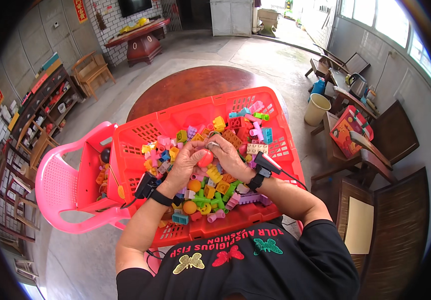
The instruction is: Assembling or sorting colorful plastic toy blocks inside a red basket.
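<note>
We handle a red ball over the basket.
Left hand clasps it; right hand, grip unclear; steadiness seems needed next.

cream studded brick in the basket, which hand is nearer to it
Right. The right hand is just left of the cream studded brick; the left hand, holding the red ball, is farther left, beyond the right hand.

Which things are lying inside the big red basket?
Colourful blocks and orange balls show in the basket. The left hand, holding a red ball, and the right hand cover part; lower layers are hidden too.
</note>
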`<state>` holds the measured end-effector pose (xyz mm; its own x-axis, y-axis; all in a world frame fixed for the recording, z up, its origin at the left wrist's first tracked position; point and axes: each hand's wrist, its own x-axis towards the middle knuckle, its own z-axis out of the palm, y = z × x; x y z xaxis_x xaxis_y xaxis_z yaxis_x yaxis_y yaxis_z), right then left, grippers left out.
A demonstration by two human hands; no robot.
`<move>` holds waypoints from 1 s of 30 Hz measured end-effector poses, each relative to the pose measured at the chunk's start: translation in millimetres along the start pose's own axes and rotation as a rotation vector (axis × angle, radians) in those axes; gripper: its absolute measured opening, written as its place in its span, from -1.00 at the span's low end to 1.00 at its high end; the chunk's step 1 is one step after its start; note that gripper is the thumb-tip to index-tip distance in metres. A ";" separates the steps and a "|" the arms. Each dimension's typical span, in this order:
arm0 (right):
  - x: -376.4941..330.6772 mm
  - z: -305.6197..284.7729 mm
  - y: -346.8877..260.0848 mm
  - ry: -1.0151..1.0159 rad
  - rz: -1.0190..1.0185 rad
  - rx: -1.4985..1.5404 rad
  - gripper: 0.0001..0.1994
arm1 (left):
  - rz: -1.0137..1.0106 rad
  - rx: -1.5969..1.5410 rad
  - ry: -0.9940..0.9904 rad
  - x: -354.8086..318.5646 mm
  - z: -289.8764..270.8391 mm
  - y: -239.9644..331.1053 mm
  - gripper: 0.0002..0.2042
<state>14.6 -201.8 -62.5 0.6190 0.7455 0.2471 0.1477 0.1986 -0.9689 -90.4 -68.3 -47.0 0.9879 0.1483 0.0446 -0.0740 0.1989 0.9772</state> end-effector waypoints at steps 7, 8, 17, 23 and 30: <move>-5.5 6.2 -1.6 0.019 -0.059 0.006 -0.83 | -0.063 -0.147 0.022 4.5 -3.9 -1.7 -0.69; -6.6 7.8 -2.2 0.028 -0.255 -0.251 -0.76 | -0.047 -0.217 0.047 6.3 -8.4 -6.4 -0.69; -5.8 11.2 -9.8 -0.123 -0.624 -0.680 -0.52 | -0.124 -0.207 -0.045 8.1 -17.2 -11.4 -0.58; -1.9 5.9 3.9 -0.046 -0.420 -0.300 -0.68 | -0.075 -0.281 0.042 -1.7 -0.5 -13.7 -0.78; -7.1 12.8 11.8 -0.400 0.478 0.746 -0.36 | 0.854 1.063 0.278 -0.3 -3.4 9.3 -0.63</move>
<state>2.1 -196.6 -75.6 0.1580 0.9861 -0.0510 -0.6635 0.0678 -0.7451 -91.9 -63.2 -38.6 0.6218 0.0596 0.7809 -0.3724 -0.8547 0.3618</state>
